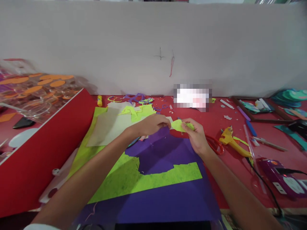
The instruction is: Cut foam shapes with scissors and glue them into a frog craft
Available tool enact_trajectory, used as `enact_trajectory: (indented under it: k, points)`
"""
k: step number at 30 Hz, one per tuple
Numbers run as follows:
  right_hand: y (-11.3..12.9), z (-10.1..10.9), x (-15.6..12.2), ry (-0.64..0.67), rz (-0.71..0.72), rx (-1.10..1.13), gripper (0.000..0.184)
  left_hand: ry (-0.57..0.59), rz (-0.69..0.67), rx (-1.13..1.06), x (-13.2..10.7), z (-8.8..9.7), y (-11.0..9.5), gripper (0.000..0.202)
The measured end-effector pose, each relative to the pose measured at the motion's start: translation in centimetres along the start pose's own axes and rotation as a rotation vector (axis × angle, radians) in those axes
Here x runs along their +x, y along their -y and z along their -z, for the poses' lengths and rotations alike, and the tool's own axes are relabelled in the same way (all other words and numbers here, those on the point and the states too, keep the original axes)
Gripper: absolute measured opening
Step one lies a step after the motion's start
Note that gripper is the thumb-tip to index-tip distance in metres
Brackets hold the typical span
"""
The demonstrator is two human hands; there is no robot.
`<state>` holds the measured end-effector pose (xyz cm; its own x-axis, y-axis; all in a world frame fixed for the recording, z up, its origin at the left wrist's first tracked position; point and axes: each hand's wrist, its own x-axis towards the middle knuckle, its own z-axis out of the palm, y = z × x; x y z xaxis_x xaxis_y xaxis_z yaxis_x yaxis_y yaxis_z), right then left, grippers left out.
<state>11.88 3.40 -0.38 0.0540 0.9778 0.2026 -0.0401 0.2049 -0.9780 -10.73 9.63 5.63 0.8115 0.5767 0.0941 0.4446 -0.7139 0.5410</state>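
My left hand [157, 124] is closed in a pinch on a small purple felt-like piece [160, 135], which hangs from its fingertips. Between the thumb and fingers of my right hand [197, 135] is a small yellow-green cut piece [177, 125], its left end close to my left fingertips. Below both hands lies a large purple sheet [155, 156]. Across it stretches a yellow-green sheet [168, 176] with a ragged cut edge. A red loop [217, 145], apparently a scissors handle, shows partly behind my right wrist.
A yellow glue gun [233, 142] and a purple power strip [283, 179] with a cord are at the right. Behind them is a brown frame [283, 117]. A red board [48, 153] rises on the left. Yellow-green scraps [135, 111] and a glue stick [99, 101] lie near the white wall.
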Motion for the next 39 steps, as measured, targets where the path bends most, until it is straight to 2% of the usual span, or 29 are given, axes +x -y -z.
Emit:
enact_trajectory:
  k: [6,9,11,12,14,16,19,21,24,27,30,36,37,39]
  points:
    - [1.1,0.2,0.1,-0.098,0.016,0.329,0.022,0.119,-0.043,-0.175,1.6,-1.4,-1.5,0.028]
    - [1.4,0.3,0.2,-0.136,-0.013,0.360,0.023,0.063,-0.045,-0.157,1.3,-1.4,-1.2,0.029]
    - [1.4,0.3,0.2,-0.123,-0.029,0.332,0.023,-0.013,0.019,-0.062,0.4,-0.8,-1.0,0.027]
    - [1.3,0.2,0.1,-0.104,-0.034,0.314,0.022,-0.008,0.074,0.006,-0.1,-0.5,-1.0,0.023]
    - [1.0,0.0,-0.1,-0.049,-0.036,0.276,0.021,0.114,0.160,0.106,-1.6,0.0,-1.3,0.017]
    - [0.8,-0.3,-0.4,0.009,-0.036,0.244,0.020,0.236,0.181,0.188,-3.2,0.0,-1.8,0.012]
    - [0.6,-0.5,-0.8,0.073,-0.039,0.205,0.020,0.294,0.133,0.293,-5.2,-1.2,-2.4,0.008]
    - [0.5,-0.5,-0.9,0.092,-0.037,0.182,0.021,0.256,0.145,0.262,-6.0,-2.1,-2.3,0.012]
    - [0.5,-0.4,-0.9,0.094,-0.046,0.150,0.021,0.154,0.233,0.107,-6.5,-2.7,-1.5,0.014]
    - [0.4,-0.3,-0.8,0.075,-0.056,0.122,0.023,0.032,0.341,-0.062,-6.4,-2.1,-0.6,0.011]
    - [0.4,-0.3,-0.8,0.060,-0.059,0.108,0.025,-0.048,0.380,-0.164,-6.4,-1.1,-0.4,0.012]
    - [0.3,-0.3,-0.7,0.079,-0.061,0.150,0.023,-0.057,0.404,-0.342,-6.5,-0.8,-1.4,0.015]
    - [0.3,-0.3,-0.7,0.082,-0.061,0.150,0.023,-0.036,0.396,-0.345,-6.5,-0.8,-1.2,0.015]
    - [0.3,-0.4,-0.7,0.084,-0.071,0.136,0.023,-0.093,0.417,-0.308,-6.4,-0.5,0.0,0.012]
